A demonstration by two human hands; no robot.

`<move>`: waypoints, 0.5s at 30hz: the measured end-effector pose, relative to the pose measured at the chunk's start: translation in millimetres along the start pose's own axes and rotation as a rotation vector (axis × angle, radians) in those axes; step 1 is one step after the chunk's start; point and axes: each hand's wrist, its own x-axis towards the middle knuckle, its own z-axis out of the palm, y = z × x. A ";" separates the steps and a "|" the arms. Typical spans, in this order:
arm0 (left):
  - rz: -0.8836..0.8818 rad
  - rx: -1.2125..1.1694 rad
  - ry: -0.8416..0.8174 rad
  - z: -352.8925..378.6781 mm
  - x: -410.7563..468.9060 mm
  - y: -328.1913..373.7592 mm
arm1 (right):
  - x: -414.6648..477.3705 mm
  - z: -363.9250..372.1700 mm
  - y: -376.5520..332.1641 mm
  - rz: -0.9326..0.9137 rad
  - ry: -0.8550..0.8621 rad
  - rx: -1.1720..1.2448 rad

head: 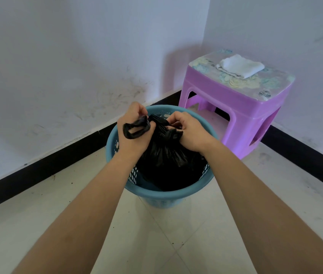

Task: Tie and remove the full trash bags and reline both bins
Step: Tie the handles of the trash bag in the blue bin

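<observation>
Trash bag [166,155], black and glossy, sits inside a round blue bin [156,196] with slotted walls. Its top is gathered up above the rim and its body fills most of the opening. The left hand [133,131] is curled tight round one twisted handle of the bag, and the handle loop [135,128] sticks out across the back of that hand. The right hand [190,133] grips the bunched plastic on the other side of the neck, fingers folded in and knuckles up. The two hands are close together over the far half of the bin. Both forearms are bare and reach in from the lower corners, converging on the bag.

The bin stands on a floor [176,244] of pale tiles with dark specks on it, near a room corner. A black skirting [38,175] runs along the foot of the white wall [57,56], which is scuffed with grey marks low down. Just behind and to the right of the bin is a purple plastic stool [235,107] with a flower print on its top. A folded white cloth [240,66] lies on it.
</observation>
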 end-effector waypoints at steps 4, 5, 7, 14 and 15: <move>-0.103 0.052 -0.074 1.5 -0.7 3.4 | -0.7 -3.1 1.8 -0.051 -0.039 -0.125; -0.192 -0.011 -0.085 1.9 -0.1 5.8 | -0.2 -3.3 2.1 -0.059 -0.030 -0.144; -0.488 -0.281 -0.141 -0.6 2.6 13.5 | 0.7 -3.4 3.4 -0.047 -0.015 -0.113; -0.839 -0.762 -0.427 -12.2 11.5 12.4 | -0.6 -0.7 7.4 0.042 0.010 0.146; -0.862 -0.808 -0.408 -10.7 10.7 11.6 | -0.8 0.3 8.0 0.063 0.023 0.155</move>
